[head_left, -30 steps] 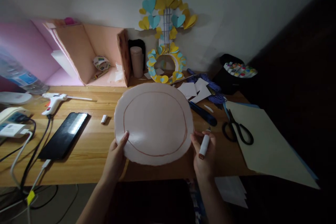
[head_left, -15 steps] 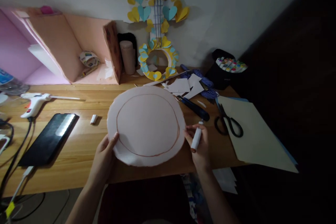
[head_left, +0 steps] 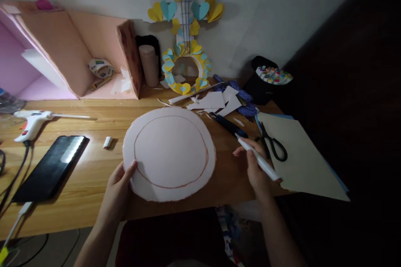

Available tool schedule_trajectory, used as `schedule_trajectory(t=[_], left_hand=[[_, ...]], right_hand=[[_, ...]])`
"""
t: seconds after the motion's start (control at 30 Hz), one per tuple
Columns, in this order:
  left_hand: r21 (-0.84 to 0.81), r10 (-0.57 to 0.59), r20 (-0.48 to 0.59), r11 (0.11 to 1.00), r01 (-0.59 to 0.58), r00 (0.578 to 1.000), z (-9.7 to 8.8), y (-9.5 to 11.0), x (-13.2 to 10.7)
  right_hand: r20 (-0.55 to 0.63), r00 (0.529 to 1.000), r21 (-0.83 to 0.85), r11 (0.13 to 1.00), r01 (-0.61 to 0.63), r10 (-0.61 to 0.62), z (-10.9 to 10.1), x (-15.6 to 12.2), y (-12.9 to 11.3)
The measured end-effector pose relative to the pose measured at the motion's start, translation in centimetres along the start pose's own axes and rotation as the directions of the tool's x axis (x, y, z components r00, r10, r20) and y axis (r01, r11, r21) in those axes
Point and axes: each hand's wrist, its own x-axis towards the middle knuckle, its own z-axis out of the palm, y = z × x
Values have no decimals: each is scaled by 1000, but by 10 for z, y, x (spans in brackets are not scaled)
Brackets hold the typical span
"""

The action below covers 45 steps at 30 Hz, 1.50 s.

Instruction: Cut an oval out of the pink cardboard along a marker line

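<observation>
"Progress?"

"Brown line (head_left: 184, 186) rings the white disc (head_left: 171, 150) at lower centre of the frame; I judge its loop complete, though faint along the top. Nothing is cut along it."

"Hands?"

"My left hand (head_left: 117, 185) pinches the disc's left edge, thumb on top. My right hand (head_left: 255, 162), apart from the disc, right of centre, curls loosely around an uncapped marker (head_left: 265, 165). A cap (head_left: 107, 142) lies on the worktop (head_left: 78, 196), centre left."

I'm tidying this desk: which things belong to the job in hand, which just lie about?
In use:
round white board with brown outline, in left hand
slim white marker, in right hand
small white cap, probably the marker's

Seemingly lying about:
rectangular black phone
white plastic glue gun
black-handled scissors
</observation>
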Motion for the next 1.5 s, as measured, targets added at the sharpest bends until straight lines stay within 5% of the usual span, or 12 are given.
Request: schedule_trajectory(t=[0.17, 0.27, 0.37, 0.43, 0.53, 0.63, 0.83, 1.5], left_hand=[[166, 63, 41, 984, -69, 997, 0, -2, 2], [345, 267, 22, 903, -258, 964, 3, -4, -4], [664, 593, 5, 600, -446, 805, 10, -4, -17], [751, 685, 214, 340, -566, 696, 19, -6, -24], [590, 555, 623, 128, -797, 551, 34, -13, -26], [485, 449, 770, 48, -873, 453, 46, -22, -20], [500, 451, 756, 70, -863, 474, 49, -27, -15], [505, 418, 743, 164, -848, 523, 48, -29, -16]], right_hand=[[162, 986, 175, 983, -58, 30, -6, 11, 6], [314, 948, 109, 990, -89, 51, 11, 22, 6], [369, 928, 43, 996, -72, 51, 34, 36, 6], [363, 931, 42, 998, -49, 31, 49, 44, 7], [348, 938, 33, 999, 0, -11, 63, 48, 10], [294, 955, 12, 1000, 18, -21, 69, 44, 15], [221, 975, -40, 999, 31, -21, 70, 38, 23], [238, 971, -98, 994, 52, -27, 63, 33, 27]])
